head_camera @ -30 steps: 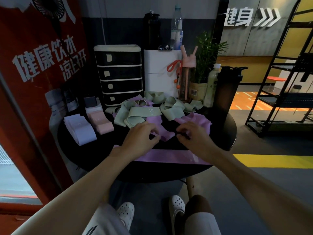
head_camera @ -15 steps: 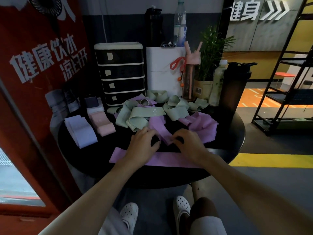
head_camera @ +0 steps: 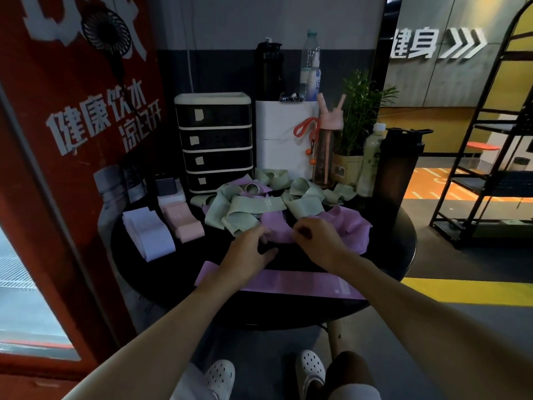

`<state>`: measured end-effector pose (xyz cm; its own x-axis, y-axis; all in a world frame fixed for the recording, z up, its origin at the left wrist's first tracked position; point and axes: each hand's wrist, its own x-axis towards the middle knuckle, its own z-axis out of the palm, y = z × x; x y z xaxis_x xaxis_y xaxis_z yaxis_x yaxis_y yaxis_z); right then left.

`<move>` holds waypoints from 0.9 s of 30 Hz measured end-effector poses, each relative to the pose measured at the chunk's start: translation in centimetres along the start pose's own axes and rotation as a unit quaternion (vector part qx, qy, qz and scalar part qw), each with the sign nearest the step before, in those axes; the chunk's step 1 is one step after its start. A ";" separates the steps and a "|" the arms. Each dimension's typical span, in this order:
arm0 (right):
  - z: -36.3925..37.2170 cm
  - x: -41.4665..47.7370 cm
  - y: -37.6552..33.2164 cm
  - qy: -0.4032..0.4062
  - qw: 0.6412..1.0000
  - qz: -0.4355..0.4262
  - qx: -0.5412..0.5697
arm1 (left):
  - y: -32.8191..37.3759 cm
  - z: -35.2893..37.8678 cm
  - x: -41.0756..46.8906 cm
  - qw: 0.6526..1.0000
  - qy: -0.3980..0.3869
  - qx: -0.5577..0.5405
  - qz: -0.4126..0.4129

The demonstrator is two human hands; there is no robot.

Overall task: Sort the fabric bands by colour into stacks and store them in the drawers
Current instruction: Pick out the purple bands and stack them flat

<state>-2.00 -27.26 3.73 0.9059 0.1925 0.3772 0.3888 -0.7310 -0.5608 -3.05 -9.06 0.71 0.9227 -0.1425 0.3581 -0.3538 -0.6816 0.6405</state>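
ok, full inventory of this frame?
table: one, black, centre
drawer unit: one, black, table back left
white bands: one stack, table left
pink bands: one stack, beside white
green bands: several, loose, mid-table
purple bands: several, loose, right of green
flat purple band: one, near edge
white box: one, beside drawers
pink bottle: one, beside box
plant: one, green, back right
dark shaker: one, table right
rack: one, black, far right
left hand: pinching a loose purple band
right hand: same band

There are four black plastic drawers [head_camera: 215, 145], one pale lilac band stack [head_camera: 148, 235], one pink band stack [head_camera: 184, 223] and one flat purple band [head_camera: 302, 281] near.
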 end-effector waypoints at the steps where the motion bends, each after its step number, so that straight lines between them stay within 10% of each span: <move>1: -0.4 0.1 -0.4 0.008 1.000 0.005 0.022 | 0.1 -0.2 0.1 1.000 0.009 -0.023 -0.005; 14: -4.9 0.1 -3.3 0.058 0.945 0.066 0.315 | 5.3 -3.0 1.8 0.936 0.092 -0.334 -0.056; 27: -7.6 -0.5 -5.9 0.040 0.848 0.068 0.524 | 8.9 -4.6 2.4 0.949 0.034 -0.313 -0.019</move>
<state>-6.02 -28.05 12.47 0.9563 0.0770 0.2821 0.2556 0.2485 -0.9343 -4.65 -12.20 10.43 0.9324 -0.0645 0.3555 -0.3610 -0.1229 0.9245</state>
